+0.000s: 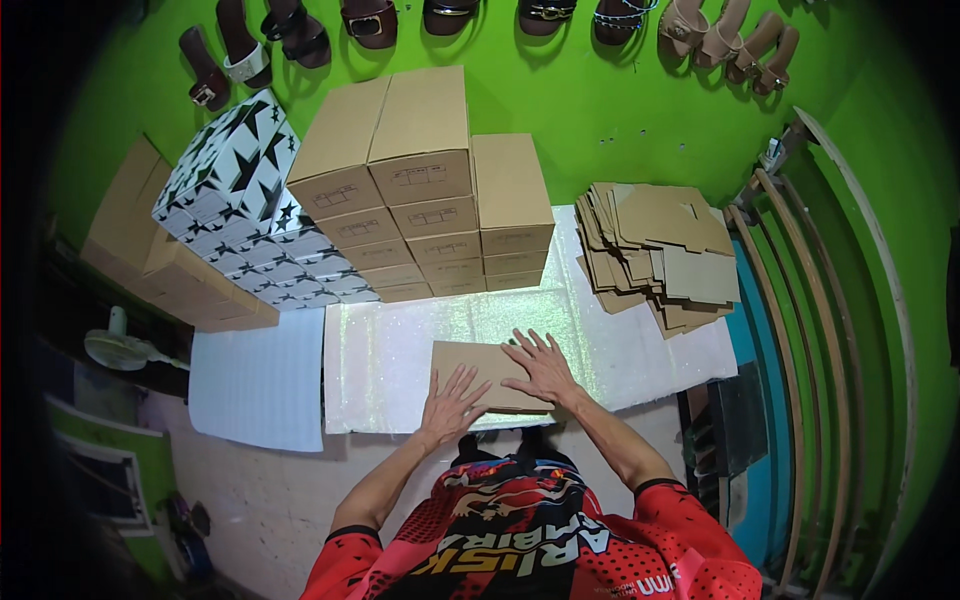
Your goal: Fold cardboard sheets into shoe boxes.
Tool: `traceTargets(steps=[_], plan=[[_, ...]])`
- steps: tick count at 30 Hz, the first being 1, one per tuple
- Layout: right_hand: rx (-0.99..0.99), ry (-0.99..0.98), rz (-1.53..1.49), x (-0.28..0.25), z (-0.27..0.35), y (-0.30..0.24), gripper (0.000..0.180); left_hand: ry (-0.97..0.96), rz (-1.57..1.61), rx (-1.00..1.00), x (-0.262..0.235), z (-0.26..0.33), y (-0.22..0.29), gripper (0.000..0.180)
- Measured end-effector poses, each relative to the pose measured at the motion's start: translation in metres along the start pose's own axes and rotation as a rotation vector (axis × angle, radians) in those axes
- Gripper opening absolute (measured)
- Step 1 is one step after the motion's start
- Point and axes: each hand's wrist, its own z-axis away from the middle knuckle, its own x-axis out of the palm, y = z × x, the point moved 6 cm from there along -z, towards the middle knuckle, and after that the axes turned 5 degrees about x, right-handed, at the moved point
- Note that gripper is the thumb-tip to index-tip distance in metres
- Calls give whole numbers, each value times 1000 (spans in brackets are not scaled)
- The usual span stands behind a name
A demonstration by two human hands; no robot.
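Both hands press flat, fingers spread: the left hand [452, 401] and right hand [541, 366] on a flat brown cardboard piece [478, 366] lying on the glittery white sheet [390, 360]. Beyond stand stacked brown boxes [420, 190], star-patterned boxes [245, 200] and a pile of cardboard blanks [660, 255].

Both forearms reach forward, slightly converging. The left hand [452, 402] and right hand [541, 366] lie flat, palms down, fingers spread.
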Motion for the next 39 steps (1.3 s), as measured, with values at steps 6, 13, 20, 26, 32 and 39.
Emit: traceTargets(steps=[6,13,20,26,32,39], plan=[[238,50,-81,9,53,-11,85,21,-25,-63,-11,-19,-36,58],[45,-101,-70,17,114,-62,93,45,349,-41,-2,-10,-17,59],[-5,-86,-87,36,105,-55,83,-2,363,-27,29,33,34,88],[-34,-28,-204,31,108,-57,84,86,636,-39,33,35,47,99],[-16,205,-212,-3,140,-35,76,182,483,253,-12,3,78,105],[-131,574,-85,-106,76,-11,72,487,391,353,-104,-81,60,108]])
